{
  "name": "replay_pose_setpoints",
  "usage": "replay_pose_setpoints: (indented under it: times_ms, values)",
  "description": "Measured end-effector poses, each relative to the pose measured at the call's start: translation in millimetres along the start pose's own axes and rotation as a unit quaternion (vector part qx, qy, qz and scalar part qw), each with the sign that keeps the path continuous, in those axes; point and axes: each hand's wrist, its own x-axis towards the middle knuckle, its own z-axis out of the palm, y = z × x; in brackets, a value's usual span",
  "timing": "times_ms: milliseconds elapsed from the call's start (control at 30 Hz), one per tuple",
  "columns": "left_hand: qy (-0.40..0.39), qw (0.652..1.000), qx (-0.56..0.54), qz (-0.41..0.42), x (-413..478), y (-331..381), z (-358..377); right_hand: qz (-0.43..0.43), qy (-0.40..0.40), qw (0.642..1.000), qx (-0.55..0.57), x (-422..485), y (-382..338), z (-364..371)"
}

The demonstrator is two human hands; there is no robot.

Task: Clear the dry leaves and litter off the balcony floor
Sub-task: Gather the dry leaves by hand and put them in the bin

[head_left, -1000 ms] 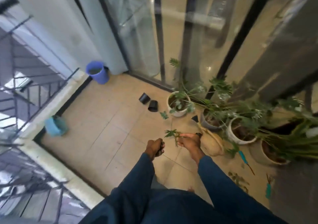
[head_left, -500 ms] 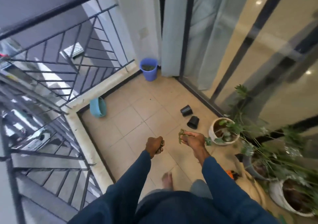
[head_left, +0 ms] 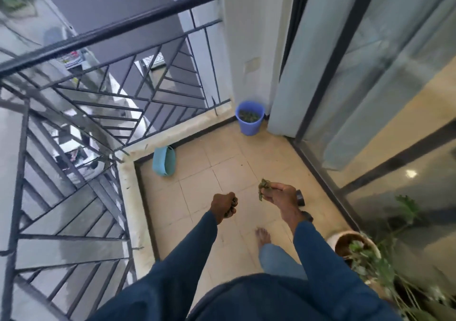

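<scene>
— Where are the leaves lying?

— A limp leaf sprig (head_left: pixel 263 189) is hanging from the right hand (head_left: pixel 278 196), which is pinching it between thumb and fingers above the balcony floor (head_left: pixel 197 192). More leaf litter is sitting inside the blue bucket (head_left: pixel 249 119), which is standing in the far corner against the wall.

— And the left hand (head_left: pixel 222 207)?

— It is clenching into a fist just left of the right one. Dark scraps (head_left: pixel 232 206) are showing between the curled fingers, but I cannot tell what they are.

— What is lying around them?

— A black pot (head_left: pixel 300 197) is peeking out from behind the right wrist. A bare foot (head_left: pixel 263 238) is stepping on the tiles below the hands. A light blue basket (head_left: pixel 164 160) is lying on its side at the left kerb, under the black railing (head_left: pixel 118 30). At the near right, a white planter (head_left: pixel 345 240) is holding a green plant beside the glass door (head_left: pixel 385 98).
</scene>
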Motion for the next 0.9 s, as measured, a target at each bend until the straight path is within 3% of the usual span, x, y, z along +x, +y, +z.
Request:
replay_pose_setpoints:
  times_ms: [433,900]
  values:
    - [0.039,0.991,-0.127,-0.032,107,164,-11,0.022,-0.029,0.998,-0.053,142,-136,78]
    - [-0.03,0.999,-0.013,-0.043,365,364,-4,0.072,0.067,0.993,0.061,375,-221,177]
